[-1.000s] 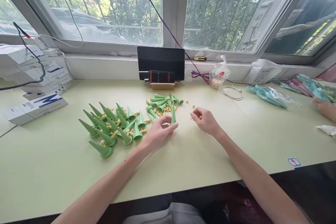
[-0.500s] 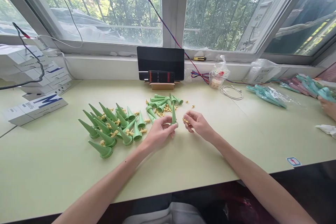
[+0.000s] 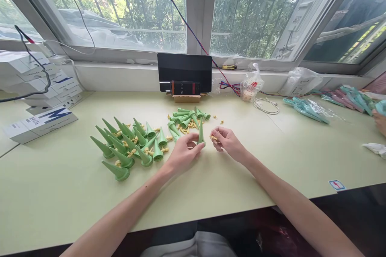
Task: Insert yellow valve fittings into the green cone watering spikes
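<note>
Head view | frame centre: left hand (image 3: 183,149) grips green cone (image 3: 201,131) near its base; right hand (image 3: 228,143) pinches yellow piece (image 3: 214,137) | cone probably light, stiff, slightly slippery; best held at flared base

Near centre, the right hand (image 3: 226,143) partly covers a yellow piece (image 3: 213,137) too small to make out. The right edge cuts off a co-worker's hand (image 3: 381,123), the left edge some stacked boxes (image 3: 22,66).
</note>
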The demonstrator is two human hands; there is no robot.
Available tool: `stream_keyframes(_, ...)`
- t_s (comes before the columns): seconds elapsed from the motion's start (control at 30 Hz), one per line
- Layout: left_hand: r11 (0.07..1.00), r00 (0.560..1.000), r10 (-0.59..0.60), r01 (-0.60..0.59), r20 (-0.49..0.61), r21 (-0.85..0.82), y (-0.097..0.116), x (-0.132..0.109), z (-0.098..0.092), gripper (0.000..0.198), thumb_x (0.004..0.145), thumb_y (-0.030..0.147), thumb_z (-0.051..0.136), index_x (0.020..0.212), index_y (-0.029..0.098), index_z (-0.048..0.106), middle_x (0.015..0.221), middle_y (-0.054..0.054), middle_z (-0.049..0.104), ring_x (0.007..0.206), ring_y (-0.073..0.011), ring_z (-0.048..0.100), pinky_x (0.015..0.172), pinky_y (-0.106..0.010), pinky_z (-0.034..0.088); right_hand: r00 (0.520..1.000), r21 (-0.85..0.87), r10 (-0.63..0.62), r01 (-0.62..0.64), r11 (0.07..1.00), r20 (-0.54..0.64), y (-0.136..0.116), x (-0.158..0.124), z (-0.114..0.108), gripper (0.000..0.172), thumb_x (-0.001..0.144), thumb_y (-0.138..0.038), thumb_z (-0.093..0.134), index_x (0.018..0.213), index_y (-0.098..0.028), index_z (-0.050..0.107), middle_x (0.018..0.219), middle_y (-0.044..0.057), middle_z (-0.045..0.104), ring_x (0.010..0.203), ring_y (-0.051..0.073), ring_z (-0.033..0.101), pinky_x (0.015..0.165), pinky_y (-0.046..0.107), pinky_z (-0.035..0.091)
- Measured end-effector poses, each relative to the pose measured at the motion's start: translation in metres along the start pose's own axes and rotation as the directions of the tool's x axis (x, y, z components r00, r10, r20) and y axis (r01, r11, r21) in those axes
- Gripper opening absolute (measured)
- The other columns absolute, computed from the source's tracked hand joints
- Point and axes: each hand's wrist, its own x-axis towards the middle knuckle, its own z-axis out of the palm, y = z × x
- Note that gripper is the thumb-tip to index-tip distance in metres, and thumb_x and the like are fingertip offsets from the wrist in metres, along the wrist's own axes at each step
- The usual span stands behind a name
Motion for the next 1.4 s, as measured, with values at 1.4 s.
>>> stream_keyframes(1.4, 0.781, 0.97, 0.183, -0.044, -0.16, 0.623, -0.004, 0.0, -0.006, 0.043, 0.075, 0.06, 0.064, 0.088, 0.019, 0.06, 0.071, -0.002, 0.06, 0.067, -0.0204, 0.056, 0.065, -0.031, 0.04, 0.977, -0.274, -0.126, 0.076, 0.959, -0.171, 0.01, 0.004, -0.004, 0.033, 0.079, -0.048, 0.069, 0.089, -0.016, 0.071, 0.063, 0.0, 0.057, 0.049, 0.01, 0.044, 0.047, 0.026, 0.038)
